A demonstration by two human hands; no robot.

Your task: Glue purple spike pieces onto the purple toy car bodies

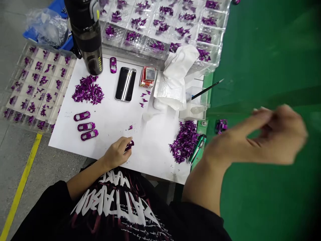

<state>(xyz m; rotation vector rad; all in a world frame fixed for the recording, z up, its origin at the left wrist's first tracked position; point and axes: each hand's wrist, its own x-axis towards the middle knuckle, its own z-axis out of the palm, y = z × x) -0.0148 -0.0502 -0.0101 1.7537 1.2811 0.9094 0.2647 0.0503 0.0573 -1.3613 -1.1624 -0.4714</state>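
Purple car shell under the left hand, right hand lifted off to three o'clock

Reading the clock over my remote head view, twelve at the top, I find the left hand (117, 152) at eight, its fingers closed on a purple car shell (129, 145) near the lower edge of the white paper (152, 147). One small purple piece (130, 127) lies just above those fingertips.

Out at three o'clock, I see the right hand (273, 134) raised over the green surface (265, 60), fingers curled toward the thumb. It is badly blurred, so I cannot tell whether it grips anything. Near its wrist sits a purple part (221, 126) whose shape I can't fully make out.

Three more car shells (86, 126) lie side by side at nine. Just above them is a heap of pointed purple pieces (87, 90); a second heap (184, 142) lies at four, right beside a green knife (198, 149). Toward ten I have a phone (125, 84), a lone shell (113, 65) and a dark bottle (89, 47). White tissue (180, 63) stands at one, a thin black-handled tool (207, 89) slants at two, and a clear compartment tray (150, 42) of purple pieces spans twelve.
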